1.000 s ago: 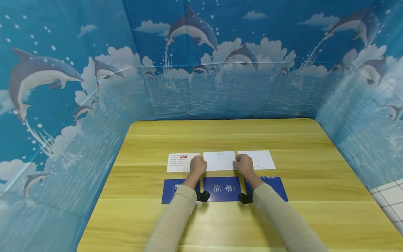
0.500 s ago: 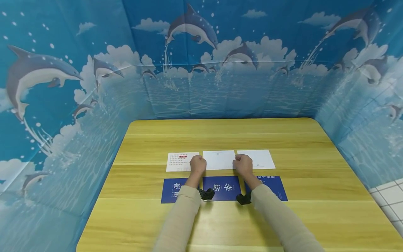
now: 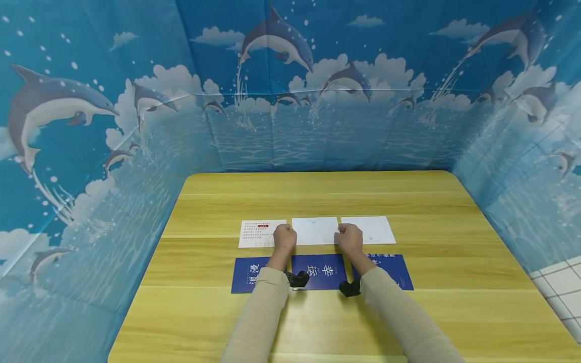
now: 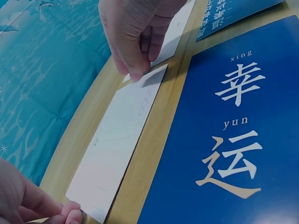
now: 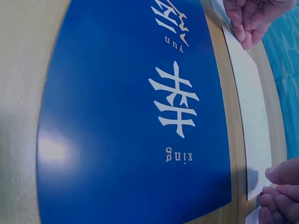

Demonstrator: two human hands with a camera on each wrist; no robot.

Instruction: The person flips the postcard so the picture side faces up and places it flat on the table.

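Between my hands lies a white postcard [image 3: 314, 231], its back up, with small printed circles along one end in the left wrist view. My left hand [image 3: 284, 238] pinches its left end; in the left wrist view the curled fingertips [image 4: 72, 210] are at its corner. The right end is pinched by my right hand [image 3: 350, 240], with thumb and curled fingers at the card's edge in the right wrist view. Nearer to me lies a blue postcard [image 3: 336, 280] with large white characters. My knuckles partly hide the neighbouring white postcards.
On either side lie a white card with red and dark print [image 3: 254, 234] and a plain white card [image 3: 379, 229]. Two more blue postcards, left [image 3: 240, 275] and right [image 3: 401, 269], flank the middle one. A dolphin-print curtain [image 3: 317, 136] borders the wooden table [image 3: 317, 194].
My left forearm and wrist have shifted slightly right, uncovering more of the left blue postcard. Both hands stay at the ends of the middle white postcard.
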